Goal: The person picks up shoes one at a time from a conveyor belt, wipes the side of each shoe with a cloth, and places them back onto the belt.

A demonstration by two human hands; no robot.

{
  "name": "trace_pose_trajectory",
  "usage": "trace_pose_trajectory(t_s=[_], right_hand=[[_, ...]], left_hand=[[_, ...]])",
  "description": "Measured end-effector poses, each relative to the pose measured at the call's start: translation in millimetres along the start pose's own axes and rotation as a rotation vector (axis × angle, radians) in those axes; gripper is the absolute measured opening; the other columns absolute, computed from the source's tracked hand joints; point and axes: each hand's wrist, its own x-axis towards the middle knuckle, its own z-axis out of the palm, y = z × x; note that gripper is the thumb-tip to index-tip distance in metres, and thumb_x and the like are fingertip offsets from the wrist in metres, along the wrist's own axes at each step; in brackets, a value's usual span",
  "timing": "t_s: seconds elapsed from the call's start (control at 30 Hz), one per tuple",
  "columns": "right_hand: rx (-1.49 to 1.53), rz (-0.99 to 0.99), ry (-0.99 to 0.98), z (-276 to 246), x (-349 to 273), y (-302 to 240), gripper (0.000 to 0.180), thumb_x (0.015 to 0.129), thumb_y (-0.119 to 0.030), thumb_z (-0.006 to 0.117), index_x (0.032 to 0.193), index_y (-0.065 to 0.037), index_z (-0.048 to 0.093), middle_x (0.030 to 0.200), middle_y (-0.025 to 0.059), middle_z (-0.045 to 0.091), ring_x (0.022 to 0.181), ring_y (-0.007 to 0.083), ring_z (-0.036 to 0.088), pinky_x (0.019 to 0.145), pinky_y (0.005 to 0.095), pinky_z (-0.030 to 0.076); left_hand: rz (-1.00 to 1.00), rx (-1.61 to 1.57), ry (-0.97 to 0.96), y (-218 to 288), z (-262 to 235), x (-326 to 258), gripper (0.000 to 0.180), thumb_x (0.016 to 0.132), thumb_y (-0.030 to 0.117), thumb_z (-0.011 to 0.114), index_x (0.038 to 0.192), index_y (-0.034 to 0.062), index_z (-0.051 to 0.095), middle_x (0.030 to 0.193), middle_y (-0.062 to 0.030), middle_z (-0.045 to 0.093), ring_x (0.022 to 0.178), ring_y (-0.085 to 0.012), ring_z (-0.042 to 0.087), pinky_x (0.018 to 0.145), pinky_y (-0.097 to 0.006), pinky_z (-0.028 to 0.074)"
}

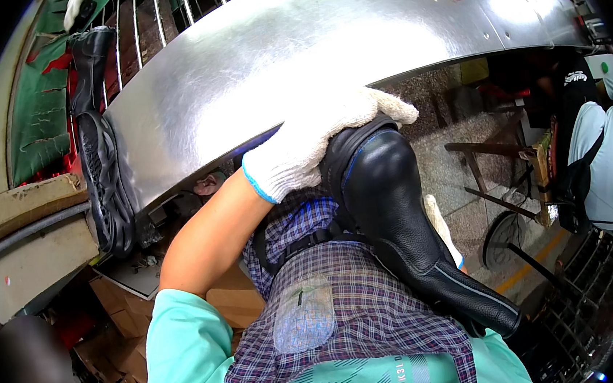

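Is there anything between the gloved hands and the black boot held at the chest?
No. The left hand lies directly on the toe of the black boot, and the right hand, mostly hidden behind the boot, shows only gloved fingertips against its far side. Nothing visible separates hands and boot.

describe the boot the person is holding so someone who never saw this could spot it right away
Start at the big curved sheet-metal surface across the top of the view. Just below its lower edge, a white-gloved left hand presses on the toe of a black leather boot held against the person's plaid apron. Unlike the other black boot at the far left beside the metal, this one is in hand and shows a thin blue seam line.
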Motion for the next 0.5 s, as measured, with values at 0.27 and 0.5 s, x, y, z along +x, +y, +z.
trace_pose_trajectory(t_s=[0.27, 0.5], right_hand=[[-0.024, -0.016, 0.034, 1.6, -0.5, 4.0, 0.064, 0.12, -0.049, 0.031, 0.16, -0.001, 0.046, 0.148, 0.0252, 0.06, 0.129, 0.0312, 0.069, 0.113, 0.0433, 0.058], [-0.173, -0.064, 0.098, 9.9, -2.7, 4.0, 0.064, 0.12, -0.05, 0.031, 0.16, -0.002, 0.046, 0.148, 0.0247, 0.061, 0.129, 0.0308, 0.069, 0.113, 0.0431, 0.058]], left_hand=[[-0.015, -0.01, -0.022, 0.1, -0.1, 1.6, 0.06, 0.105, 0.04, 0.06, 0.135, -0.0107, 0.069, 0.143, -0.0304, 0.068, 0.134, -0.0385, 0.066, 0.12, -0.049, 0.049], [-0.068, -0.037, 0.005, -1.6, 7.0, 3.1, 0.061, 0.106, 0.041, 0.06, 0.138, -0.01, 0.068, 0.144, -0.0286, 0.068, 0.133, -0.035, 0.066, 0.12, -0.047, 0.049]])
